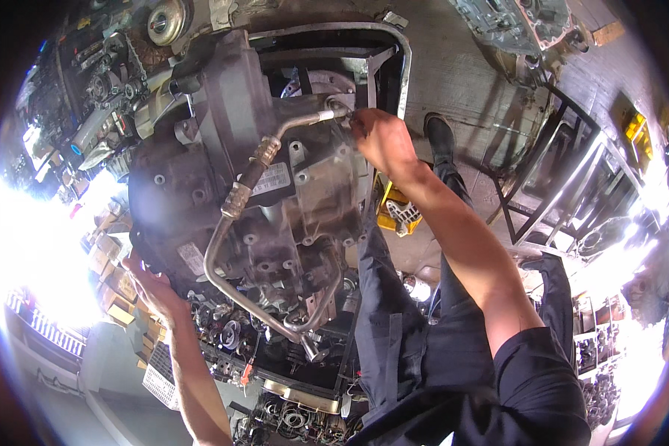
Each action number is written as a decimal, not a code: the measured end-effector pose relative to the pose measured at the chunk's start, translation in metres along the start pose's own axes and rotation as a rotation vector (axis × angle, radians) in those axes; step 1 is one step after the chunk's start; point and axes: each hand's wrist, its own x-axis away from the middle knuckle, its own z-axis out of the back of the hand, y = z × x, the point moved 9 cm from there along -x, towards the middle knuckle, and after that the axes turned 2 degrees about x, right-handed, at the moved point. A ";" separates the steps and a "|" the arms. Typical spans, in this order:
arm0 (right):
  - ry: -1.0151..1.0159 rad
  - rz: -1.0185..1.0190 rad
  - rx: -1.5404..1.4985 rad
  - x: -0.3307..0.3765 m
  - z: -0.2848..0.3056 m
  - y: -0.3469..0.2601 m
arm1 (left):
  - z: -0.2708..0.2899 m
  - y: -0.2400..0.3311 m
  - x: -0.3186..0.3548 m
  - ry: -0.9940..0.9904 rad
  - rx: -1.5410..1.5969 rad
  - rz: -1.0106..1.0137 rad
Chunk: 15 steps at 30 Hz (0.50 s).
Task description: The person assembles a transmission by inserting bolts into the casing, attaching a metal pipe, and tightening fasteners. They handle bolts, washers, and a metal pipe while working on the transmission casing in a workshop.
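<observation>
Grimy grey gearbox (260, 186), silver pipe (219, 245), dark navy trousers (401, 327), yellow crate (394, 212)

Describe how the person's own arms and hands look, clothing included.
Both hands, the left hand and the right hand, are bare, with no gloves. The forearms are uncovered; the right arm ends in a short dark sleeve. No watch or rings show.

Large grimy gearbox casing (253, 186) sitting on metal frame stand (394, 52), filling centre of view. Right hand (383, 137) reaching to far end of bent metal pipe (227, 245), fingers closing at pipe fitting on casing top. Left hand (152, 286) pressing open-palmed against casing's lower left edge. Pipe running down casing face, looping back near bottom. Dark trousers, black shoe (440, 137) showing beside stand
</observation>
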 end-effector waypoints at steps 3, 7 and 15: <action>-0.006 -0.002 -0.014 -0.002 0.001 -0.002 | -0.004 -0.004 -0.002 -0.053 -0.005 0.039; 0.002 -0.104 -0.182 -0.005 0.006 0.004 | -0.002 -0.009 -0.005 -0.089 -0.016 0.048; 0.110 -0.170 -0.512 0.005 0.049 0.003 | -0.001 -0.010 -0.006 -0.095 -0.066 0.019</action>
